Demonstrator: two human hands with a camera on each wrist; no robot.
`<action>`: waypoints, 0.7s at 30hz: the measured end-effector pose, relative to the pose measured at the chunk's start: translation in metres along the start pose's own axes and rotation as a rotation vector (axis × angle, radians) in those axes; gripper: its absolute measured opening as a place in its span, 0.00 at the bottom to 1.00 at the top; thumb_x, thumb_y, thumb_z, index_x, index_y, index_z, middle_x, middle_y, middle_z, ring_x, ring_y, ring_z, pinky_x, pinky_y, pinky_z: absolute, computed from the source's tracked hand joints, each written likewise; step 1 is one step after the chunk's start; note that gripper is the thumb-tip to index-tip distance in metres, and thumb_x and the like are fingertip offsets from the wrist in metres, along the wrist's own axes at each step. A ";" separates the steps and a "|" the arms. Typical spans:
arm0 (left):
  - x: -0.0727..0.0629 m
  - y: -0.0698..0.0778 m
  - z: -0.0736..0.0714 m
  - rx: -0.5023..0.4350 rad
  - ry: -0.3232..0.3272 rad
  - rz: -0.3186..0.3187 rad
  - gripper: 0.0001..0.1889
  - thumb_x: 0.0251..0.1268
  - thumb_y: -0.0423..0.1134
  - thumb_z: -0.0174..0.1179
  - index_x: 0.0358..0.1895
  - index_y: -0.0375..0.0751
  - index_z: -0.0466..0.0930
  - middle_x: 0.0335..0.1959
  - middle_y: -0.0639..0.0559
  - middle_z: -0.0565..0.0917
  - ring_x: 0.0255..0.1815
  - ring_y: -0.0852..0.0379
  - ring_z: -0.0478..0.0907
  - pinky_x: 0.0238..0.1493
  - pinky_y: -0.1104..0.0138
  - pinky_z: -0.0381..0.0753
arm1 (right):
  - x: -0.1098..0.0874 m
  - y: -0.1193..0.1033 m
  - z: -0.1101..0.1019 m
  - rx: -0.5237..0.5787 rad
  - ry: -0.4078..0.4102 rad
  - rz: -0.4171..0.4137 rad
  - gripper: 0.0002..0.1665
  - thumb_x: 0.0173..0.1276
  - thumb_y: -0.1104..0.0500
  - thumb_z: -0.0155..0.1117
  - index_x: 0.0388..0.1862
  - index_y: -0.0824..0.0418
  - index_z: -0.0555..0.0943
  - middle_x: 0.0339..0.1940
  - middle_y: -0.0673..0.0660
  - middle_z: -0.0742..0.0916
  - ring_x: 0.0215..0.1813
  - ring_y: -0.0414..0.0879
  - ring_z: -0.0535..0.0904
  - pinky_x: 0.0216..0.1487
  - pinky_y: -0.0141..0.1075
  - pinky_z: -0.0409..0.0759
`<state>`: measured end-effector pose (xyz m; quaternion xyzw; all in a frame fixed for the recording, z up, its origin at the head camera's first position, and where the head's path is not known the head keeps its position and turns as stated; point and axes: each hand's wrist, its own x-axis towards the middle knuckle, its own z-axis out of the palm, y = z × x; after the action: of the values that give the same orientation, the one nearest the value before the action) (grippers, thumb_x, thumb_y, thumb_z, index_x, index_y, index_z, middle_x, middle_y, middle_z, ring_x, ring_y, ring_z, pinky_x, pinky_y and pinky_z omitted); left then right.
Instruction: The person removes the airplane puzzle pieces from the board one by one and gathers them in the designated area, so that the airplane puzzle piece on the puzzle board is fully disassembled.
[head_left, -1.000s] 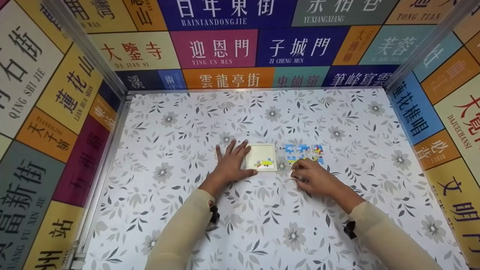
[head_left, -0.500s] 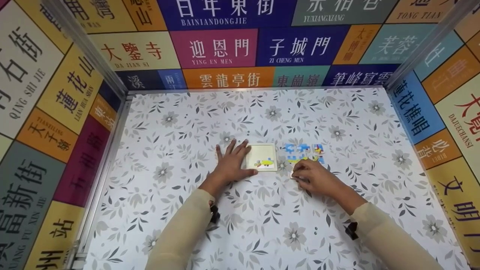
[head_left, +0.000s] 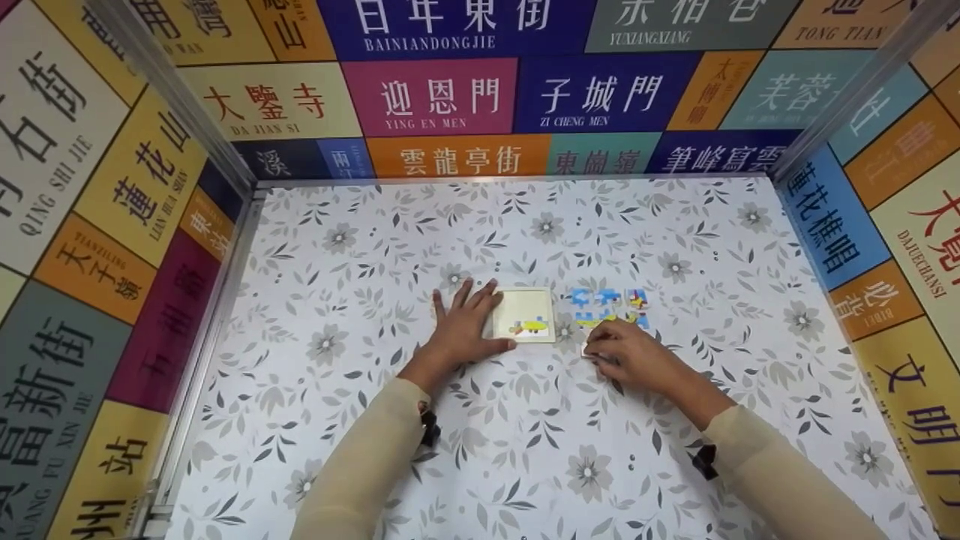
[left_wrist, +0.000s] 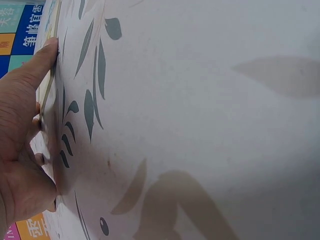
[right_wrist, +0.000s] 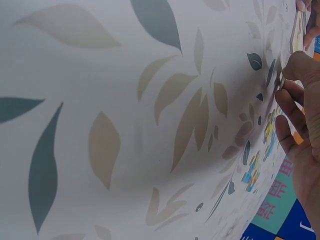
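Observation:
My left hand [head_left: 459, 330] lies with spread, straight fingers over the left side of a small cream puzzle tray [head_left: 523, 304]. Joined jigsaw pieces [head_left: 533, 326] with a yellow picture sit along the tray's lower edge. To the right of the tray, my right hand [head_left: 634, 354] pinches a small jigsaw piece [head_left: 586, 350] between thumb and fingers. Only a pale bit of that piece shows; its picture is hidden. In the right wrist view, the thin edge of the piece [right_wrist: 281, 81] appears at the fingertips.
Several loose blue, yellow and red jigsaw pieces [head_left: 606, 295] lie in rows just beyond the right hand, partly covered by it. A white floral cloth [head_left: 405, 240] covers the table. Panels with printed signs [head_left: 435, 97] wall in the back and both sides.
My right hand has shifted very slightly, and the pinched piece shows at a slightly different angle. My left hand and the tray have kept their places.

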<state>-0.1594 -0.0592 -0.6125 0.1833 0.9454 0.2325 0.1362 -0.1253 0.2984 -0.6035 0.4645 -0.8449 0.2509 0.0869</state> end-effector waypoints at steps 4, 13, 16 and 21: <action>0.001 0.001 0.000 0.000 0.000 -0.002 0.52 0.70 0.72 0.67 0.91 0.54 0.59 0.95 0.58 0.51 0.96 0.42 0.37 0.85 0.23 0.26 | -0.002 -0.001 0.000 -0.036 -0.015 0.002 0.12 0.62 0.73 0.80 0.43 0.61 0.94 0.48 0.63 0.89 0.49 0.57 0.85 0.48 0.51 0.85; 0.002 0.001 0.000 0.001 -0.004 -0.008 0.52 0.69 0.72 0.67 0.91 0.55 0.58 0.95 0.58 0.50 0.97 0.42 0.36 0.84 0.23 0.24 | -0.001 -0.006 -0.003 -0.108 -0.061 0.069 0.07 0.65 0.64 0.79 0.42 0.56 0.95 0.50 0.59 0.91 0.49 0.56 0.82 0.45 0.52 0.80; 0.002 0.001 0.002 -0.001 -0.010 -0.011 0.53 0.69 0.72 0.67 0.91 0.55 0.58 0.95 0.59 0.49 0.97 0.42 0.35 0.84 0.23 0.23 | -0.002 -0.007 -0.003 -0.133 -0.081 0.101 0.06 0.67 0.61 0.80 0.42 0.56 0.95 0.51 0.58 0.91 0.50 0.55 0.82 0.45 0.52 0.79; 0.003 0.000 0.002 0.005 -0.014 -0.012 0.53 0.69 0.72 0.67 0.91 0.56 0.58 0.95 0.59 0.49 0.97 0.43 0.35 0.84 0.24 0.22 | 0.001 -0.007 -0.004 -0.146 -0.099 0.112 0.05 0.69 0.60 0.79 0.43 0.55 0.95 0.51 0.57 0.91 0.50 0.55 0.80 0.45 0.53 0.78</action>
<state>-0.1618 -0.0573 -0.6144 0.1793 0.9461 0.2281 0.1438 -0.1201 0.2965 -0.5972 0.4207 -0.8888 0.1701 0.0644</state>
